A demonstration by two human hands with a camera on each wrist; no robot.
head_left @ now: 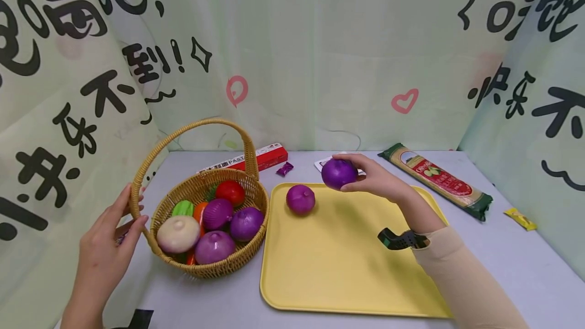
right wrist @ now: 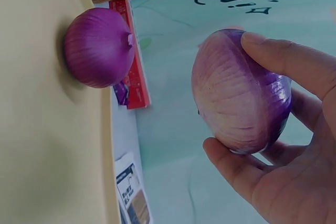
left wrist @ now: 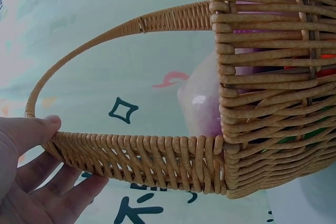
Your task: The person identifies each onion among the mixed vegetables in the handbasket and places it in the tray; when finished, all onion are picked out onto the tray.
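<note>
My right hand [head_left: 376, 177] holds a purple onion [head_left: 337, 174] above the far part of the yellow tray [head_left: 338, 263]. In the right wrist view, thumb and fingers grip the onion from its sides, and its pale, streaked face shows. A second purple onion [head_left: 300, 200] sits on the tray's far left corner. With my left hand [head_left: 109, 242] I grip the left side of the handle [head_left: 151, 159] of a wicker basket [head_left: 244, 259]. Inside the basket lie several purple onions [head_left: 215, 248], a whitish onion [head_left: 178, 234], a tomato [head_left: 230, 193], and partly hidden orange and green vegetables.
Behind the basket lies a red pasta box [head_left: 271, 156], with a small purple-wrapped item [head_left: 285, 169] beside it. A green-and-red packet [head_left: 439, 179] rests behind the tray's right side. Near the right table edge is a yellow wrapper [head_left: 520, 219]. Printed curtains [head_left: 356, 55] enclose the table.
</note>
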